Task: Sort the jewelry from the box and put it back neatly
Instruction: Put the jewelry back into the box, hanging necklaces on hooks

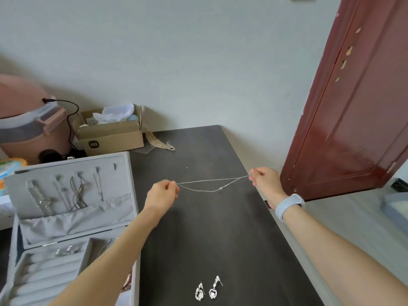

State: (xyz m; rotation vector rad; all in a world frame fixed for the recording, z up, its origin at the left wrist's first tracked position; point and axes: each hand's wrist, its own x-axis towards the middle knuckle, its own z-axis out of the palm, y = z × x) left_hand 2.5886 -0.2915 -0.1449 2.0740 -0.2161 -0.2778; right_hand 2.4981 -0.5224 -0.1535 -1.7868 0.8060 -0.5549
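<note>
Left hand and right hand, held well apart above the middle of the dark tabletop, each pinch one end of a thin silver necklace. The chain is doubled: one strand runs nearly straight between the hands, the other sags below it with a small bead-like piece near its low point. The right wrist carries a pale blue band. Near the front edge of the tabletop lie two silver drop earrings, side by side and apart from the hands. At the left edge stands an open grey jewelry box; several chains hang inside its raised lid above a fabric pocket, and rings sit in the padded rolls of the tray. Behind it, at the far left corner, is a cardboard box, beside a pink container. A dark red door stands at the right.
</note>
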